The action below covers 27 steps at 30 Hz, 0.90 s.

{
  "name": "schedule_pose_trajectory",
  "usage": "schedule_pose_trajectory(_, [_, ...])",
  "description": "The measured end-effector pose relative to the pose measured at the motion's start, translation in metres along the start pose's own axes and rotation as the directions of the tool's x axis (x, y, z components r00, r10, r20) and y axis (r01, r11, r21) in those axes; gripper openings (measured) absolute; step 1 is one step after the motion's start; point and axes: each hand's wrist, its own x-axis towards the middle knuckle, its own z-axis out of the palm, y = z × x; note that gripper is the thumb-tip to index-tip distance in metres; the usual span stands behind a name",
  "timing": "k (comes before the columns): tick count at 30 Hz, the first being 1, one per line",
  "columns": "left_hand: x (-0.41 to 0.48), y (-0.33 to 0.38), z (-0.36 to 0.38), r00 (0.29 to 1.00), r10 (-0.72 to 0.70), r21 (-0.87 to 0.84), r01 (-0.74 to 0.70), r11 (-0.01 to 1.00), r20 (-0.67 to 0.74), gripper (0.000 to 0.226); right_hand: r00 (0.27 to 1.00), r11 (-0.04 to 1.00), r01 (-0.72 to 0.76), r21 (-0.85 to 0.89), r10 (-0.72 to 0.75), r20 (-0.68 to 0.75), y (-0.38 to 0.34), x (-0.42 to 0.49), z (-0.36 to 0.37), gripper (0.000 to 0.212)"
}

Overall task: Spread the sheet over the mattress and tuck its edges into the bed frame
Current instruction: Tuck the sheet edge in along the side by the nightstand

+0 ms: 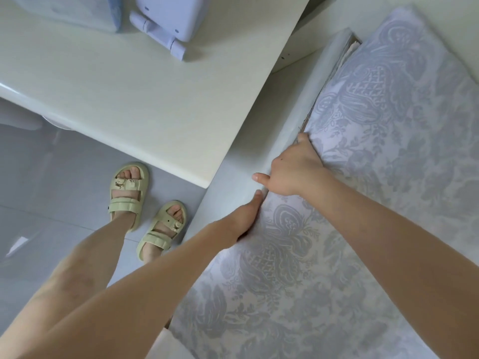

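Observation:
A pale sheet (363, 177) with a grey-blue floral print covers the mattress and fills the right of the head view. The white bed frame rail (287, 120) runs diagonally along its left edge. My right hand (293, 167) sits on that edge; its fingers curl down over the sheet-covered mattress edge into the gap by the rail, and its thumb sticks out over the rail. Just below it, my left hand (246, 216) lies flat along the same edge, with its fingers pushed down into the gap and hidden. Only its thumb shows.
A white desk (129, 99) stands close to the bed's left side and carries a lavender folding device (168, 19). My feet in pale green sandals (145, 211) stand on the grey tiled floor (51, 177) between desk and bed. At the far corner the mattress edge shows beside the rail.

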Motion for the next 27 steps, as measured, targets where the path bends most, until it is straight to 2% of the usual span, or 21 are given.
schedule_pose_trajectory(3, [-0.015,-0.013,-0.018,0.961,0.132,0.114,-0.107,0.988,-0.241,0.062,0.999,1.0,0.003,0.009,-0.003,0.035,-0.001,0.007,-0.003,0.075])
schedule_pose_trajectory(4, [-0.021,-0.02,-0.024,0.944,0.193,0.096,-0.173,0.98,-0.269,0.057,1.0,1.0,0.004,0.03,-0.004,0.008,-0.001,0.006,-0.004,0.07])
schedule_pose_trajectory(6, [-0.032,-0.035,-0.035,0.935,0.219,0.036,-0.217,0.975,-0.278,0.05,0.992,0.994,-0.007,0.11,0.021,-0.122,-0.002,-0.002,-0.006,0.061])
schedule_pose_trajectory(9, [-0.041,-0.059,-0.042,0.96,0.142,0.047,-0.134,0.99,-0.244,0.049,0.922,0.966,0.034,0.258,0.069,-0.381,-0.009,-0.021,-0.002,0.058])
schedule_pose_trajectory(12, [-0.042,-0.083,-0.036,0.963,0.044,0.14,-0.007,0.99,-0.265,0.055,0.889,0.929,0.137,0.345,0.039,-0.457,-0.022,-0.049,0.008,0.05])
schedule_pose_trajectory(16, [-0.038,-0.098,-0.03,0.978,0.043,0.13,-0.016,0.991,-0.206,0.06,0.911,0.931,0.189,0.312,-0.048,-0.411,-0.045,-0.081,0.026,0.05])
schedule_pose_trajectory(20, [-0.026,-0.101,-0.013,0.977,0.034,0.099,-0.014,0.995,-0.209,0.06,0.936,0.946,0.242,0.216,-0.168,-0.31,-0.075,-0.091,0.038,0.05])
schedule_pose_trajectory(22, [-0.021,-0.105,-0.006,0.996,0.045,-0.033,-0.048,0.998,-0.076,0.06,0.954,0.954,0.24,0.18,-0.198,-0.225,-0.091,-0.086,0.04,0.054])
schedule_pose_trajectory(24, [-0.02,-0.109,-0.014,0.999,0.008,-0.146,0.0,0.989,0.054,0.066,0.972,0.969,0.22,0.111,-0.208,-0.112,-0.106,-0.074,0.037,0.062])
schedule_pose_trajectory(26, [-0.027,-0.111,-0.031,0.999,0.015,-0.146,-0.008,0.989,0.049,0.071,0.983,0.98,0.183,0.074,-0.184,0.007,-0.118,-0.062,0.034,0.066])
schedule_pose_trajectory(27, [-0.031,-0.114,-0.04,0.998,0.059,-0.166,-0.059,0.984,-0.008,0.069,0.984,0.985,0.163,0.05,-0.166,0.069,-0.123,-0.056,0.033,0.067])
